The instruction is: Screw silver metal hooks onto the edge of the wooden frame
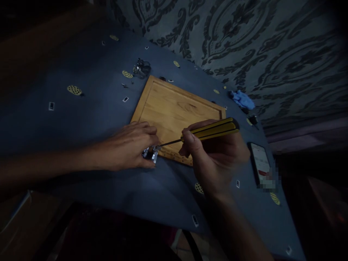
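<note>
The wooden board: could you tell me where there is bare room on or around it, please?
The wooden board is bare across its middle and far side. Its near edge is crowded by the left hand, metal part, screwdriver and right hand. The blue cloth nearside of them is free.

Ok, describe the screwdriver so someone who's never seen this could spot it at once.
A wooden board lies on the blue tablecloth. At its near edge the right hand grips the screwdriver. Only it has a yellow-and-black handle; its shaft points at the metal part in the left hand.

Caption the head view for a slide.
Left hand pins small metal part; right hand holds yellow-handled screwdriver to it.
</note>
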Motion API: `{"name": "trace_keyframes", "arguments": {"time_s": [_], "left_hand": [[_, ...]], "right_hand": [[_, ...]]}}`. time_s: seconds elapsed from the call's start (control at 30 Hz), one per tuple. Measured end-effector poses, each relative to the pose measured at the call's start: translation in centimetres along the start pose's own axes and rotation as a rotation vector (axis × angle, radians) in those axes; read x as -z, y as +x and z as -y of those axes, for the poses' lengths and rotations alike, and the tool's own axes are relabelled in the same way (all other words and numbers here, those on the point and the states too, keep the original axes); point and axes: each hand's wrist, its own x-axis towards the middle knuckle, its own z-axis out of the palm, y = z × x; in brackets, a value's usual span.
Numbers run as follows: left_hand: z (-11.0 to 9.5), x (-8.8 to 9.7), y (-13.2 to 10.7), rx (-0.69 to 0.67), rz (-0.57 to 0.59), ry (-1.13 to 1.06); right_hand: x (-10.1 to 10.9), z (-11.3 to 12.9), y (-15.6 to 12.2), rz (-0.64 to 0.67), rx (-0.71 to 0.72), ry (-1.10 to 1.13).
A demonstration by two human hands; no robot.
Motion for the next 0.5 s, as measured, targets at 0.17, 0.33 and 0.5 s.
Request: {"name": "trace_keyframes", "arguments": {"time_s": [0.17,0.33,0.5], "left_hand": [[0.0,-0.09,0.05,-0.015,-0.019,0.007],[0.0,-0.13,-0.01,-0.016,-0.029,0.004],[-0.01,-0.04,-0.09,-0.017,-0.018,0.016]], "right_hand": [[0.04,-0.17,0.05,0.006,-0.007,0.005],[0.02,-0.4,-0.12,0.019,-0.012,-0.018],[-0.13,-0.58,-0.23,0.021,-0.034,-0.016]]}}
